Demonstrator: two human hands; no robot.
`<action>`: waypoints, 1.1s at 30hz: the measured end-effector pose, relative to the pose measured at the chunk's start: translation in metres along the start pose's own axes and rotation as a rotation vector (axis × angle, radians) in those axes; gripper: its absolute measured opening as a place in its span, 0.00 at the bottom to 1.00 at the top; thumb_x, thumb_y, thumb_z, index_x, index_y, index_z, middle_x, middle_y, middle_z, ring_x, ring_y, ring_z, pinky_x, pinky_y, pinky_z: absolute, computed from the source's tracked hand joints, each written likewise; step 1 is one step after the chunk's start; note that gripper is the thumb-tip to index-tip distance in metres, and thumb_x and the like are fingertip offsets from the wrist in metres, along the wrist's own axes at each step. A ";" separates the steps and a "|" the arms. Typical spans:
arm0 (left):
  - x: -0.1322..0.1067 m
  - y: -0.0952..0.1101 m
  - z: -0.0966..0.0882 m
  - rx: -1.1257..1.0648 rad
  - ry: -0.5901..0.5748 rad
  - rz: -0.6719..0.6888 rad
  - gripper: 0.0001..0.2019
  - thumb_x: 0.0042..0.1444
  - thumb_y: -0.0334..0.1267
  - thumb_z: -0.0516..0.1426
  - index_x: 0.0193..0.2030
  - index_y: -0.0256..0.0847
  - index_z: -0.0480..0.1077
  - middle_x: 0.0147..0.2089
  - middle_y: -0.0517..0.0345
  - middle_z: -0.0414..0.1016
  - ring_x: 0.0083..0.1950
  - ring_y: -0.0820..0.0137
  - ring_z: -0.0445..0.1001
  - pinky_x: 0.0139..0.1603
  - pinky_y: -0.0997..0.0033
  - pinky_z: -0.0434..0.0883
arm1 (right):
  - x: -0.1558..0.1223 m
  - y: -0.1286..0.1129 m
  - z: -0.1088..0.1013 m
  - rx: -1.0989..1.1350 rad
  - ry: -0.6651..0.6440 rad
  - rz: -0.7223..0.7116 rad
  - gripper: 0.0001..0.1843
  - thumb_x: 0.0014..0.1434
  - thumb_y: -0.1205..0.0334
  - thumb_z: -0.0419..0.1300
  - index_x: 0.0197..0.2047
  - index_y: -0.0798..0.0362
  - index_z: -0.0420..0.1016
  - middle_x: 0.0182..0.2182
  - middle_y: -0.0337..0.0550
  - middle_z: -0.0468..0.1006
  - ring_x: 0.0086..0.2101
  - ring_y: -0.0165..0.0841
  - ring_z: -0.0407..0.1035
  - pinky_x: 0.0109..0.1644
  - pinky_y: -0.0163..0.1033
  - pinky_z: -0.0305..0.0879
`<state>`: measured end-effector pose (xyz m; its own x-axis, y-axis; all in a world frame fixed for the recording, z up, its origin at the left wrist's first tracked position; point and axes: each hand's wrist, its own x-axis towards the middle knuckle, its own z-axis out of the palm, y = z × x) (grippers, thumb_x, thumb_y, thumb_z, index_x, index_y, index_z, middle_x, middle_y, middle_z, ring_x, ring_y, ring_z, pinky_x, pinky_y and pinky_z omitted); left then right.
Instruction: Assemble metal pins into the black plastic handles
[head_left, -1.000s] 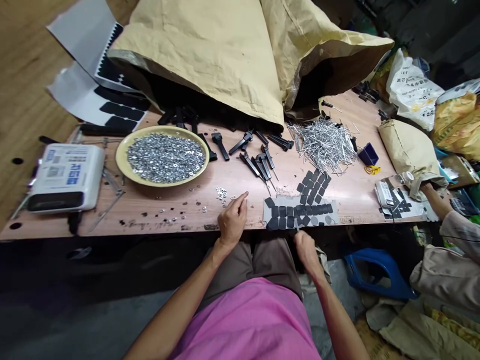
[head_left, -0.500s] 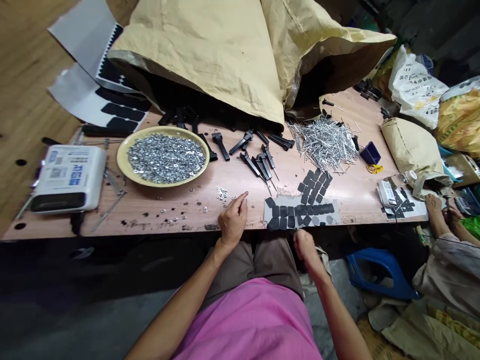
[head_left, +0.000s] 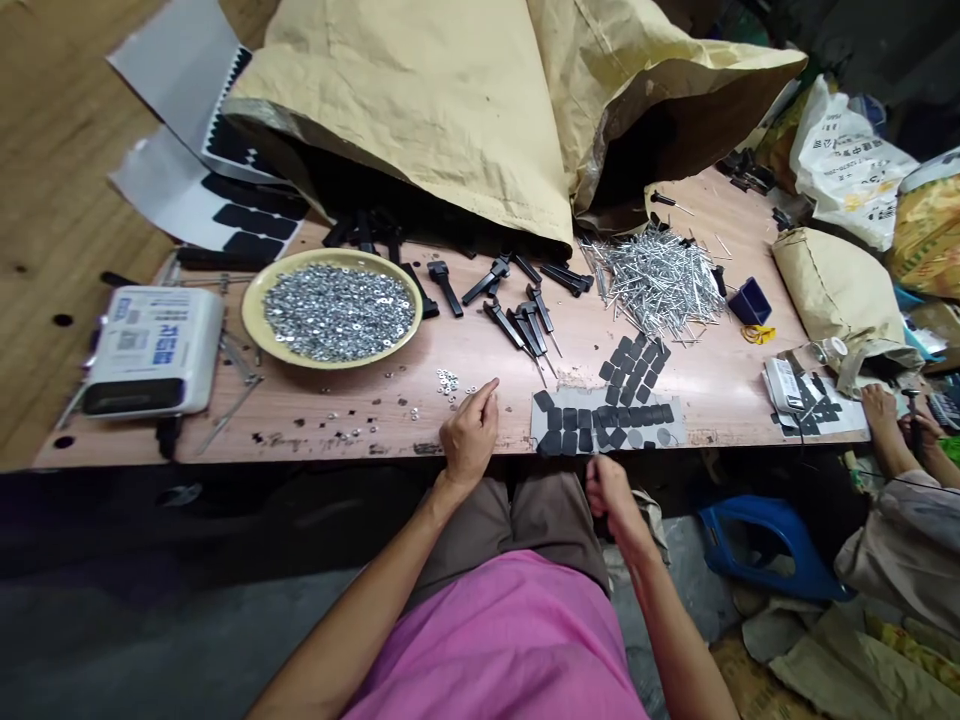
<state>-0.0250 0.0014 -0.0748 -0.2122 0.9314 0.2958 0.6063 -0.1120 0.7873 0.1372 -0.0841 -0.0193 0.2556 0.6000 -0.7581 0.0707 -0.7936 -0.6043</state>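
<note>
My left hand (head_left: 470, 437) rests at the table's front edge with its fingers pressed together, pointing up and to the right. Whatever is between its fingertips is too small to make out. Loose washers (head_left: 447, 381) lie just beyond those fingertips. Just below the edge, my right hand (head_left: 611, 490) is closed in a fist; a thin shaft seems to rise from it, but what it grips is mostly hidden. Black adhesive pads (head_left: 577, 420) on a pale backing sheet (head_left: 679, 425) lie right above this hand. Farther back are black plastic handles (head_left: 529, 325), some with metal pins.
A yellow bowl (head_left: 259, 335) of washers stands at left beside a white box-shaped device (head_left: 154, 350). Big paper sacks (head_left: 420, 110) cover the back. Metal pins (head_left: 660, 280) form a pile at right, near a small blue box (head_left: 750, 302). A co-worker's hands (head_left: 885, 415) are far right.
The whole view has shifted slightly, so the table items appear a little farther right. Both hands keep nearly the same pose and place at the table edge.
</note>
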 end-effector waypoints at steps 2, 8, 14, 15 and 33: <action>0.000 0.000 0.001 0.011 0.003 -0.004 0.15 0.58 0.35 0.49 0.45 0.39 0.75 0.42 0.50 0.80 0.40 0.66 0.78 0.37 0.72 0.71 | -0.001 0.003 0.001 0.011 -0.009 -0.005 0.10 0.53 0.58 0.43 0.22 0.50 0.54 0.10 0.25 0.48 0.12 0.21 0.38 0.15 0.28 0.37; 0.000 -0.002 0.002 0.051 -0.028 -0.010 0.15 0.58 0.34 0.49 0.46 0.38 0.74 0.43 0.48 0.80 0.39 0.65 0.78 0.36 0.71 0.70 | -0.004 0.010 0.011 0.023 -0.081 -0.001 0.09 0.53 0.59 0.43 0.23 0.50 0.55 0.09 0.24 0.47 0.12 0.21 0.37 0.14 0.28 0.35; 0.004 0.005 -0.005 0.106 -0.139 -0.012 0.15 0.59 0.33 0.50 0.49 0.38 0.73 0.43 0.48 0.78 0.42 0.64 0.76 0.37 0.71 0.69 | -0.004 0.010 0.006 0.011 -0.091 -0.027 0.10 0.54 0.59 0.43 0.23 0.50 0.55 0.09 0.24 0.48 0.11 0.21 0.37 0.14 0.28 0.36; 0.007 0.009 -0.006 0.129 -0.179 -0.004 0.15 0.59 0.34 0.51 0.49 0.38 0.73 0.43 0.48 0.78 0.41 0.64 0.76 0.37 0.71 0.68 | -0.005 0.013 0.002 0.005 -0.091 -0.031 0.10 0.54 0.59 0.43 0.23 0.50 0.56 0.09 0.24 0.48 0.11 0.21 0.38 0.14 0.28 0.37; 0.076 0.048 0.027 0.406 -0.633 0.509 0.10 0.60 0.29 0.50 0.32 0.39 0.72 0.40 0.50 0.69 0.43 0.64 0.65 0.27 0.74 0.63 | 0.019 0.079 -0.109 -0.932 0.283 -0.243 0.20 0.58 0.54 0.49 0.44 0.55 0.75 0.45 0.55 0.78 0.44 0.47 0.73 0.47 0.47 0.68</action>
<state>0.0084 0.0756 -0.0290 0.5434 0.8325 0.1084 0.7604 -0.5428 0.3565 0.2522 -0.1464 -0.0545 0.3451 0.8066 -0.4799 0.8475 -0.4875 -0.2099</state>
